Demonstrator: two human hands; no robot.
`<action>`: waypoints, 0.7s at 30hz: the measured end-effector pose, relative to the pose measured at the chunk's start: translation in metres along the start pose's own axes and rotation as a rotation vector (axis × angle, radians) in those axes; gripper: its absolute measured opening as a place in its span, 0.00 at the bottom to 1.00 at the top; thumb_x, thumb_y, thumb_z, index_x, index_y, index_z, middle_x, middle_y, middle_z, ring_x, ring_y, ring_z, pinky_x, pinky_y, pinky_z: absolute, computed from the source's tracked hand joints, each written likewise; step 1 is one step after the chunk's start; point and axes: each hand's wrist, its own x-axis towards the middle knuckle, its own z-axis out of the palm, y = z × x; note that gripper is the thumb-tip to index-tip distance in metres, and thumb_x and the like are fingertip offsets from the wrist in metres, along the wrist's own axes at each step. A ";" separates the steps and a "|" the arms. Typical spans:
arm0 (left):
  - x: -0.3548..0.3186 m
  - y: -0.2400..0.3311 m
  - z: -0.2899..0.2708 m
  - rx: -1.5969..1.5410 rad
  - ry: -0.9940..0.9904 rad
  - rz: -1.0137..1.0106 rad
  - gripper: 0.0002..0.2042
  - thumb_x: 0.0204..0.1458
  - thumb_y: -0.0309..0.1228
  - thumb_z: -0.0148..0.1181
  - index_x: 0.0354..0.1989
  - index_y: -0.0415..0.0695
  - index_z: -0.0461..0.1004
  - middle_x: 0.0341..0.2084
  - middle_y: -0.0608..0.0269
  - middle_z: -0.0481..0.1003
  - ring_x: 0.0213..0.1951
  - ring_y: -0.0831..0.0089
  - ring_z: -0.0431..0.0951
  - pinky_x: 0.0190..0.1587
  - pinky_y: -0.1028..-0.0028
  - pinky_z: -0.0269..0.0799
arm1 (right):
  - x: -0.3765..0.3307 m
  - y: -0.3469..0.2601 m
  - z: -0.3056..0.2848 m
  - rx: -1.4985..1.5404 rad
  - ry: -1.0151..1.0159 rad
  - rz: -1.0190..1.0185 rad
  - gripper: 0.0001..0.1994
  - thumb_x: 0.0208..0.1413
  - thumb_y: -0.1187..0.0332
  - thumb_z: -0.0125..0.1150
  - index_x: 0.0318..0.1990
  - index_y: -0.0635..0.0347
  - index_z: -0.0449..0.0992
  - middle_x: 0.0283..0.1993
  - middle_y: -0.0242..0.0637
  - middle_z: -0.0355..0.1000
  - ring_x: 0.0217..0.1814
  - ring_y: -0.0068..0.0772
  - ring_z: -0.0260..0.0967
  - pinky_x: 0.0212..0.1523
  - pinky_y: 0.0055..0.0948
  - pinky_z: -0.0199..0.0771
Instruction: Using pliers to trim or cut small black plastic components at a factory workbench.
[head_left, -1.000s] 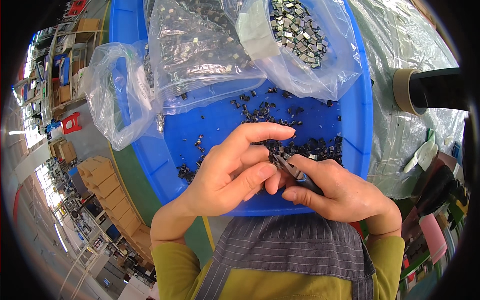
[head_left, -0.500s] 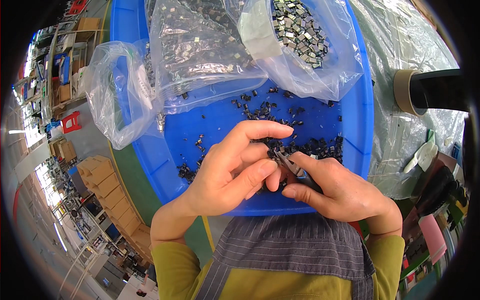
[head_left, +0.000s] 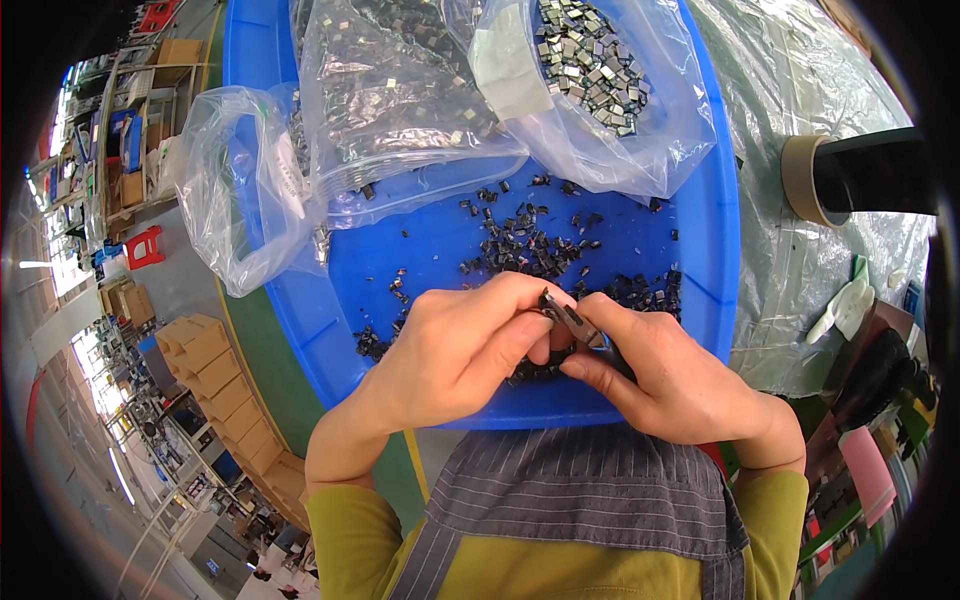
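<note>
My right hand point(head_left: 680, 375) is closed round a pair of small pliers or cutters point(head_left: 582, 330), whose dark handle shows under my fingers. Against their jaws, my left hand point(head_left: 460, 350) pinches a tiny dark part point(head_left: 545, 303) between thumb and index finger; its exact kind is too small to tell. Both hands meet over the near side of a blue bin point(head_left: 722, 220). Just beyond them, many loose small black pieces point(head_left: 530, 245) lie heaped on the bin's bottom, some partly hidden by my hands.
Toward the back of the bin lie a clear bag point(head_left: 400, 100) of small shiny pieces and an opened bag point(head_left: 680, 130) with metallic squares point(head_left: 592, 70). Another clear bag point(head_left: 235, 190) hangs over the left rim. Right of the bin are a tape roll point(head_left: 800, 180) and a white glove point(head_left: 845, 310).
My left index finger, raised and stretched out before, has come down and curled onto the tiny part. The pliers' tips remain close to my left fingers.
</note>
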 end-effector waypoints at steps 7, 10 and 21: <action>0.004 -0.006 -0.003 0.332 0.064 0.306 0.04 0.52 0.23 0.57 0.33 0.35 0.74 0.17 0.61 0.74 0.19 0.70 0.75 0.21 0.77 0.68 | 0.002 -0.003 -0.002 -0.019 -0.029 0.029 0.11 0.55 0.72 0.56 0.43 0.65 0.65 0.35 0.54 0.70 0.41 0.60 0.68 0.38 0.47 0.67; 0.001 -0.012 -0.003 0.448 0.100 0.409 0.05 0.49 0.23 0.60 0.33 0.34 0.73 0.19 0.59 0.74 0.19 0.67 0.74 0.20 0.74 0.66 | 0.002 -0.003 -0.002 -0.026 -0.039 -0.012 0.11 0.55 0.72 0.57 0.44 0.65 0.65 0.35 0.53 0.69 0.40 0.59 0.68 0.37 0.47 0.67; -0.003 -0.011 0.003 0.745 0.204 0.575 0.09 0.47 0.23 0.63 0.35 0.33 0.73 0.20 0.58 0.73 0.18 0.65 0.73 0.19 0.73 0.67 | 0.001 0.000 0.000 0.027 -0.009 -0.090 0.12 0.56 0.72 0.57 0.44 0.65 0.65 0.37 0.52 0.70 0.43 0.58 0.68 0.39 0.47 0.67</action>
